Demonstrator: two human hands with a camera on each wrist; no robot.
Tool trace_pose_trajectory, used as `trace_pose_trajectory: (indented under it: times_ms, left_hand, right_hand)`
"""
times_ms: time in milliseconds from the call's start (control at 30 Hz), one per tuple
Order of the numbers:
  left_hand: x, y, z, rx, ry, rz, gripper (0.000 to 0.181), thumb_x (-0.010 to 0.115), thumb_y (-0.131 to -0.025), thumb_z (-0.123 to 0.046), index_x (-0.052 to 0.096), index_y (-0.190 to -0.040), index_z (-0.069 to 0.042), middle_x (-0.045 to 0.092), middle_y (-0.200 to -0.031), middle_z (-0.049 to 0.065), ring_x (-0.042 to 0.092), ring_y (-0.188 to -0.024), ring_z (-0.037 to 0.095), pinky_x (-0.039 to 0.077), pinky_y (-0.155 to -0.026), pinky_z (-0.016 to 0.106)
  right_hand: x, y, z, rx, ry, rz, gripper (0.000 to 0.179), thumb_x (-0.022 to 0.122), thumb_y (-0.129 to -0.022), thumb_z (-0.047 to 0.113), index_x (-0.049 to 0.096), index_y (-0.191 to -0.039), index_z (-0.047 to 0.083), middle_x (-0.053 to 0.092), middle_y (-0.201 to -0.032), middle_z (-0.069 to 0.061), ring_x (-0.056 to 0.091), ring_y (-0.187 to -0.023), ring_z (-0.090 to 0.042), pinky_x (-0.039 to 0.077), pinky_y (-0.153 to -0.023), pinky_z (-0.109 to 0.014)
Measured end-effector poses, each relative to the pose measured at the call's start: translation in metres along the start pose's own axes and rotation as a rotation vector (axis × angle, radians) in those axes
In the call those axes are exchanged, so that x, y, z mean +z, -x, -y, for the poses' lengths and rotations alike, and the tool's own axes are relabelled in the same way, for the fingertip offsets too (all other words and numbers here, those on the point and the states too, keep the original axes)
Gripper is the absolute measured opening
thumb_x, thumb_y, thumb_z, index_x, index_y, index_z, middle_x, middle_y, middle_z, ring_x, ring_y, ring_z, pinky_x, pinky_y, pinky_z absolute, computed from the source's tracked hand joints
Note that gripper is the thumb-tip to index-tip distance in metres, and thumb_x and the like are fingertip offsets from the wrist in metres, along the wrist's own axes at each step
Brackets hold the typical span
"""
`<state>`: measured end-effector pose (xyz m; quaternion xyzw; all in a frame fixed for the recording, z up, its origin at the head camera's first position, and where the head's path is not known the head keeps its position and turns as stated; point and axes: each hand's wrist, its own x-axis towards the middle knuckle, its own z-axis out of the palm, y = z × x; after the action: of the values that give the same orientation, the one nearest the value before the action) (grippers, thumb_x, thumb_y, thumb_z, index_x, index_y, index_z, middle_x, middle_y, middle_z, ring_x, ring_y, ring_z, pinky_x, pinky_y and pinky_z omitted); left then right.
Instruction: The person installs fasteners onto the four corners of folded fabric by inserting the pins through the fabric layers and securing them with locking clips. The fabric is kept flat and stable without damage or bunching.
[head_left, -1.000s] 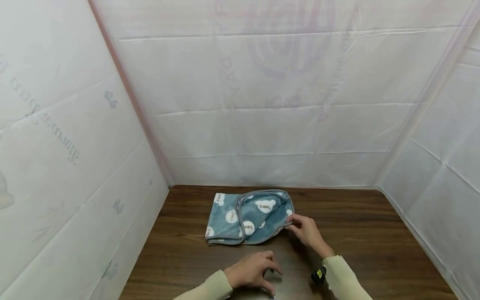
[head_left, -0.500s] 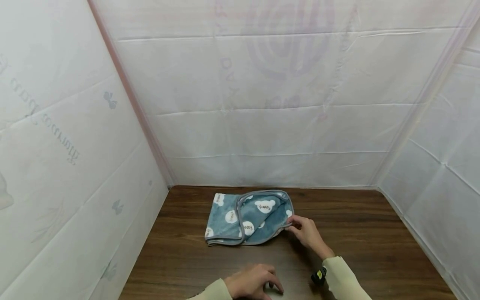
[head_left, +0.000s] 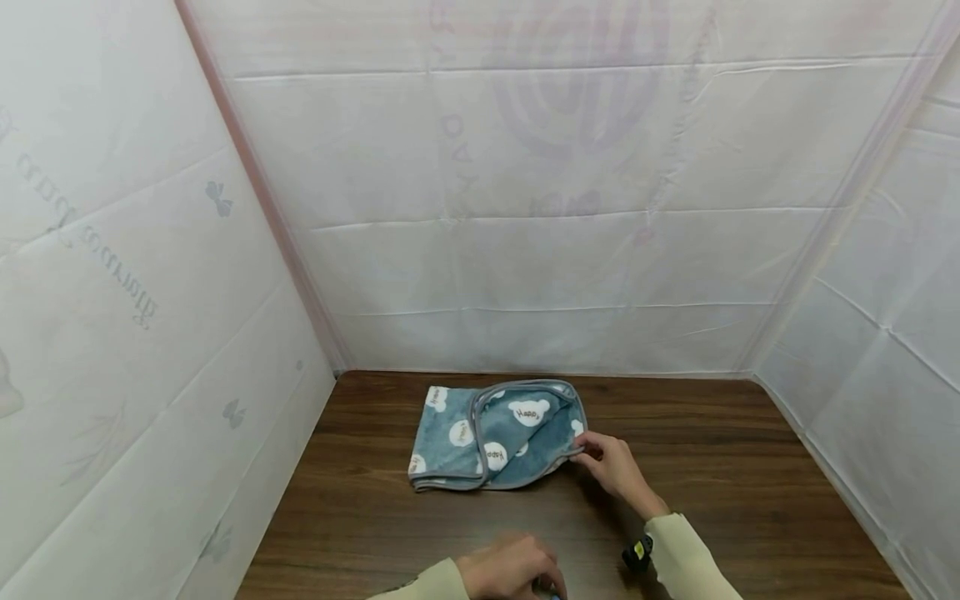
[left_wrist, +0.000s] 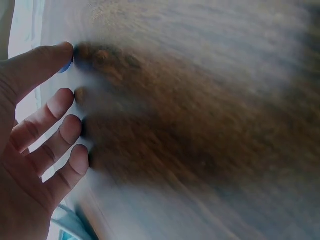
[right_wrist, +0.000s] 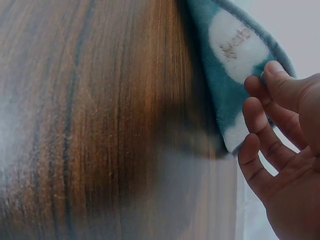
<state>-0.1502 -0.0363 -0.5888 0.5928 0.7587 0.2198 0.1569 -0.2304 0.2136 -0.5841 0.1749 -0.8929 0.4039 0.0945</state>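
Note:
A blue-green plush blanket [head_left: 450, 442] with grey edging and white bear-head patches lies folded on the table, its right part turned over. My right hand [head_left: 611, 467] pinches the edge at its near right corner between thumb and fingers; the right wrist view shows the blanket [right_wrist: 222, 75] lifted in a slant at the right hand [right_wrist: 280, 120]. At the bottom of the head view, my left hand [head_left: 513, 567] is low over the table with bent fingers. A small blue thing [left_wrist: 66, 66] shows at the left thumb's tip, mostly hidden behind the thumb; its kind does not show.
The dark wood-grain table [head_left: 712, 467] has rounded far corners. White printed sheeting [head_left: 540, 267] encloses it at the back and both sides. A black device with a yellow mark [head_left: 637, 550] sits at my right wrist.
My left hand has come down and nearer to me, its fingers closing around the small blue thing. The right hand and the blanket have stayed in place.

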Motion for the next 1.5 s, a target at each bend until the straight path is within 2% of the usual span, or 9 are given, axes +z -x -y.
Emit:
trace_pose_trajectory:
  times_ms: [200,400,533,733,833,933,1133,1333,1500]
  left_hand:
    - [0.002,-0.004,0.007,-0.019,0.014,-0.046,0.01,0.071,-0.098,-0.015,0.077,-0.106,-0.015,0.071,-0.093,-0.01,0.053,-0.074,-0.015,0.042,-0.067,0.002]
    - [-0.001,-0.006,0.019,-0.034,-0.088,-0.153,0.007,0.073,-0.093,-0.012,0.076,-0.098,-0.016,0.068,-0.088,-0.011,0.05,-0.072,-0.014,0.04,-0.066,0.001]
    - [-0.004,-0.007,0.029,-0.062,-0.087,-0.227,0.007,0.075,-0.09,-0.01,0.074,-0.095,-0.013,0.065,-0.082,-0.012,0.049,-0.068,-0.014,0.04,-0.063,0.002]
    - [-0.026,-0.009,0.044,-0.163,0.034,-0.405,0.012,0.073,-0.086,-0.005,0.071,-0.098,-0.009,0.065,-0.075,-0.011,0.049,-0.064,-0.015,0.044,-0.059,0.005]
    - [-0.042,-0.01,0.051,-0.201,0.074,-0.525,0.015,0.071,-0.088,-0.003,0.069,-0.102,-0.006,0.068,-0.079,-0.006,0.055,-0.068,-0.009,0.048,-0.063,0.009]
    - [-0.055,-0.012,0.057,-0.227,0.135,-0.606,0.015,0.068,-0.093,0.0,0.067,-0.108,-0.001,0.07,-0.086,0.002,0.063,-0.074,0.002,0.053,-0.068,0.017]
    - [-0.065,-0.016,0.069,-0.301,0.221,-0.638,0.016,0.063,-0.098,0.0,0.065,-0.114,0.001,0.067,-0.089,0.006,0.062,-0.073,0.012,0.053,-0.069,0.024]
    - [-0.062,-0.018,0.076,-0.389,0.324,-0.663,0.017,0.067,-0.095,0.002,0.068,-0.112,-0.001,0.065,-0.086,0.006,0.059,-0.069,0.009,0.051,-0.065,0.024]
    - [-0.059,-0.019,0.082,-0.418,0.404,-0.698,0.015,0.072,-0.097,-0.008,0.069,-0.109,-0.001,0.066,-0.084,0.005,0.064,-0.069,0.016,0.052,-0.063,0.024]
  right_hand:
    - [-0.001,0.002,-0.002,-0.011,-0.004,0.003,0.016,0.08,-0.089,0.006,0.073,-0.093,0.02,0.074,-0.09,-0.001,0.064,-0.078,-0.005,0.056,-0.069,-0.027]
    - [-0.001,0.002,-0.003,-0.012,-0.001,-0.005,0.019,0.08,-0.088,0.004,0.072,-0.091,0.021,0.073,-0.089,0.003,0.063,-0.077,-0.004,0.055,-0.068,-0.027]
    - [-0.001,0.002,-0.002,-0.015,0.0,-0.011,0.018,0.08,-0.088,0.004,0.072,-0.092,0.02,0.074,-0.089,0.0,0.064,-0.078,-0.004,0.056,-0.068,-0.027]
    - [0.0,0.001,0.004,-0.009,-0.006,-0.025,0.02,0.081,-0.086,0.001,0.073,-0.093,0.018,0.072,-0.089,0.005,0.063,-0.077,-0.004,0.056,-0.068,-0.027]
    - [0.001,0.0,0.006,-0.014,-0.01,-0.028,0.02,0.081,-0.086,0.0,0.074,-0.094,0.017,0.072,-0.089,0.006,0.062,-0.075,-0.004,0.055,-0.067,-0.026]
    - [0.003,-0.002,0.009,-0.027,-0.021,-0.018,0.019,0.08,-0.087,0.001,0.074,-0.095,0.016,0.072,-0.09,0.004,0.061,-0.074,-0.003,0.055,-0.066,-0.026]
    - [0.007,-0.004,0.013,-0.024,-0.04,0.003,0.015,0.078,-0.09,0.002,0.074,-0.097,0.015,0.074,-0.092,0.001,0.063,-0.076,-0.004,0.055,-0.067,-0.026]
    - [0.009,-0.006,0.015,-0.024,-0.045,0.004,0.012,0.079,-0.09,0.004,0.075,-0.099,0.01,0.074,-0.091,0.002,0.064,-0.077,-0.005,0.056,-0.069,-0.027]
    - [0.009,-0.006,0.016,-0.016,-0.047,0.008,0.014,0.078,-0.09,0.003,0.074,-0.097,0.014,0.073,-0.091,0.003,0.062,-0.074,-0.004,0.054,-0.065,-0.026]
